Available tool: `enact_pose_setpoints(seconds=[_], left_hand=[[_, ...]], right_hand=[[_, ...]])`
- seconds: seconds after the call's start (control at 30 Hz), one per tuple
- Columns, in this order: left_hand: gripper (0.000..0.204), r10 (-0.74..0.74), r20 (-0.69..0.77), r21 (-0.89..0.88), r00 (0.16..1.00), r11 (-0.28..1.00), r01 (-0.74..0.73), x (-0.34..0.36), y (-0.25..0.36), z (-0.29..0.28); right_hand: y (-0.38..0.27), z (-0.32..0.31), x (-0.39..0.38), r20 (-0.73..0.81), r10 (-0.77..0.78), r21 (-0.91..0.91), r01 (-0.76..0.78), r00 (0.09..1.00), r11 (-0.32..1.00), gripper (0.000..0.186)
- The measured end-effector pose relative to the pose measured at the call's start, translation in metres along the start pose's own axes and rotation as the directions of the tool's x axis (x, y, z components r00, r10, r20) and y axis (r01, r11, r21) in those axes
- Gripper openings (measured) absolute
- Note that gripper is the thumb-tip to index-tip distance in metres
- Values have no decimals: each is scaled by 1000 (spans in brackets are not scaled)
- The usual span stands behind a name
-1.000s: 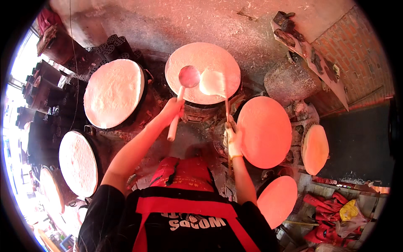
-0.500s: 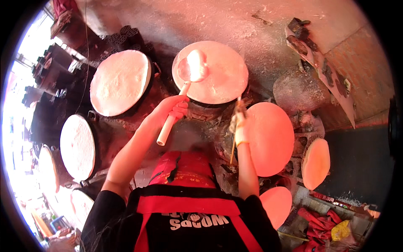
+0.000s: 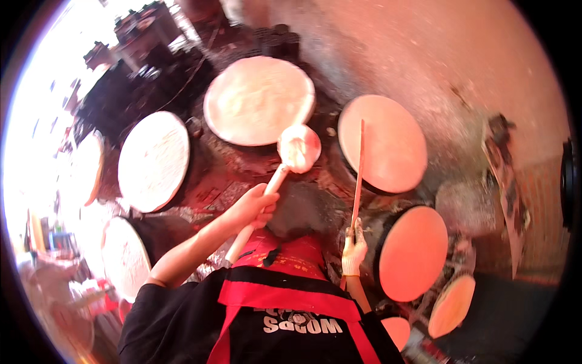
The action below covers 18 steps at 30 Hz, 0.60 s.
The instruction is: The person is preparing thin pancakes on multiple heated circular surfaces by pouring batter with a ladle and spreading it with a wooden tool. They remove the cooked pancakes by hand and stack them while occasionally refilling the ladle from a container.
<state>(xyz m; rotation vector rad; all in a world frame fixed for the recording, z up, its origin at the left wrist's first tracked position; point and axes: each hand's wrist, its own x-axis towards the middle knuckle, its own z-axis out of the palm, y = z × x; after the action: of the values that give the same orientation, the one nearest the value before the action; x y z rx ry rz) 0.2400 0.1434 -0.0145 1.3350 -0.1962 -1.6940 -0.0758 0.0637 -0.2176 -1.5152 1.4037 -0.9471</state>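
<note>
My left hand point(image 3: 257, 206) grips the pale handle of a round ladle point(image 3: 299, 147), whose head holds white, glossy batter or dough and is in front of the upper round griddle point(image 3: 257, 97), overlapping its lower edge in view. My right hand point(image 3: 353, 249), in a pale glove, is closed on a long, thin wooden tool point(image 3: 359, 176) that points up across the round griddle point(image 3: 394, 136) at the upper right. Whether the tool touches that surface I cannot tell. Another flat pinkish disc point(image 3: 412, 255) lies just right of that hand.
More round griddles point(image 3: 151, 164) curve around me on both sides, with a yellowish disc point(image 3: 451, 306) at lower right. Dark perforated cylinders point(image 3: 276, 42) stand behind. A stained wall point(image 3: 485, 67) and leaning board point(image 3: 503, 176) are at right, a bright opening at left.
My view has swung left, shifting the griddles rightward. The ladle has come down and right, off the middle of the griddle it was over; the white lump on the right-hand tool now appears in the ladle.
</note>
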Motion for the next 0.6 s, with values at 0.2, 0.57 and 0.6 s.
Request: enact_pose_setpoints(seconds=[0.2,0.57,0.6], left_hand=[[13,-11,32,-563,999,826,27,-57,-8,-80],[12,104,-501,-632,859,634,-446,-142,-38,-156],[9,111,-514,-666,851,574,-477,-149,-34,-155]], right_hand=[[-142,133,49,323,-198,-27,218,925,975,31],[-279,439,72,780,-149,-471,727,608,499,72],[-283,452,75,781,-136,-483,727,610,487,70]])
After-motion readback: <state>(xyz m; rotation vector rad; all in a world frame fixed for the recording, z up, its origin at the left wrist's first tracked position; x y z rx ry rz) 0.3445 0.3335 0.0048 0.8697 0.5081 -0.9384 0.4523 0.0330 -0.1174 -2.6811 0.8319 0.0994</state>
